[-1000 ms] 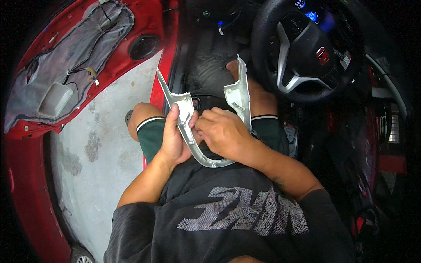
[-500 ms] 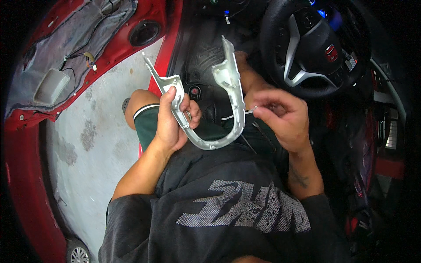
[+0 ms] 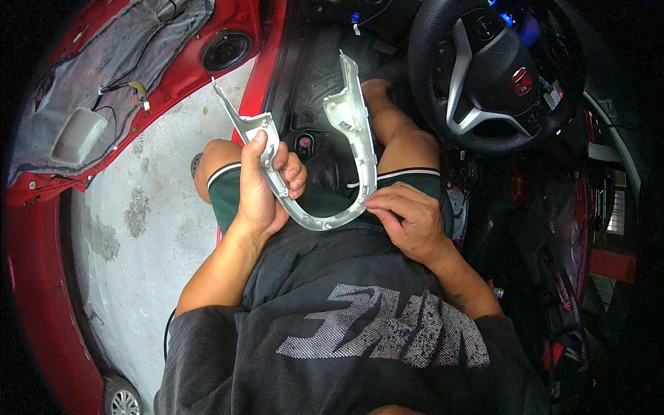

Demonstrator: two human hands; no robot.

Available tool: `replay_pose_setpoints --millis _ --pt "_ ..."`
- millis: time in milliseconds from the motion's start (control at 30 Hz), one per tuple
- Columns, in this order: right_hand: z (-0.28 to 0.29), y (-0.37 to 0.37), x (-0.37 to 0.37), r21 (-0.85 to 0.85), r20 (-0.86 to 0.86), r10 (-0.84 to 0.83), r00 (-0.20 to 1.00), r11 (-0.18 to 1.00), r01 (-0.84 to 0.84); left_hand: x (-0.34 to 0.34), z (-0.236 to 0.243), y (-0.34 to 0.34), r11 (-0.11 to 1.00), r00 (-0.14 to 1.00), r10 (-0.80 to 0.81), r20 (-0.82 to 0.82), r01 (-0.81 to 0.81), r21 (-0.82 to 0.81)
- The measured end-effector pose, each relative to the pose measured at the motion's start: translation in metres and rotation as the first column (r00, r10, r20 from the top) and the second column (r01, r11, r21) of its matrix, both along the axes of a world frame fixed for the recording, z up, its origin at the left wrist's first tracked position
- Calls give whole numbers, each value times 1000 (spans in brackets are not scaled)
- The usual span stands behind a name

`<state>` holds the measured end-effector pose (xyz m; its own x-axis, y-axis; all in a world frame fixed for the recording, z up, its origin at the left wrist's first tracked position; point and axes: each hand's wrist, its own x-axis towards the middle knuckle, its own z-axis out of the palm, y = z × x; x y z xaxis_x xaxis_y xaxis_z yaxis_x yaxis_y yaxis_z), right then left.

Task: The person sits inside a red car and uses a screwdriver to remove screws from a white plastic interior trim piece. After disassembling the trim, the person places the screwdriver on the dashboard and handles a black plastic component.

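Note:
A U-shaped pale grey plastic trim piece (image 3: pixel 315 223) is held over my lap, its hollow, ribbed inner side facing up and both ends pointing away from me. My left hand (image 3: pixel 266 183) is closed round its left arm, thumb on top near the widened part. At the lower right bend, my right hand (image 3: pixel 408 218) is pinched, fingertips touching the trim's edge. A small silvery clip is between those fingertips, mostly hidden by them now.
Beyond my right knee is the black steering wheel (image 3: pixel 494 76). To the left stands a red car door (image 3: pixel 159 90) without its panel, wiring hanging from it. The red door sill (image 3: pixel 266 66) borders the grey concrete floor (image 3: pixel 155 228).
My right hand has come left and down from beside the trim, bringing the small clip against its lower right bend. The trim and my left hand have shifted slightly left.

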<state>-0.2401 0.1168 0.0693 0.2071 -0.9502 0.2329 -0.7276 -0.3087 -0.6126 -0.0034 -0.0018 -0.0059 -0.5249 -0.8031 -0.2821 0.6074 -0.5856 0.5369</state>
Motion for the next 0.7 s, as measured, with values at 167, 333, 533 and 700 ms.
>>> replay_pose_setpoints --millis 167,333,533,700 --pt "5 0 0 -6 -31 17 999 1000 -18 0 1 -1 1000 1000 2 -6 -2 -9" --pt "5 0 0 -2 -41 29 999 1000 -29 0 -1 -1 1000 1000 8 8 -8 -22" --pt "5 -3 -1 -1 -70 39 997 999 -40 0 1 -1 999 1000 10 11 -10 -35" --pt "7 -5 4 42 -75 37 997 999 -33 -1 1 -1 1000 1000 12 7 -12 -26"
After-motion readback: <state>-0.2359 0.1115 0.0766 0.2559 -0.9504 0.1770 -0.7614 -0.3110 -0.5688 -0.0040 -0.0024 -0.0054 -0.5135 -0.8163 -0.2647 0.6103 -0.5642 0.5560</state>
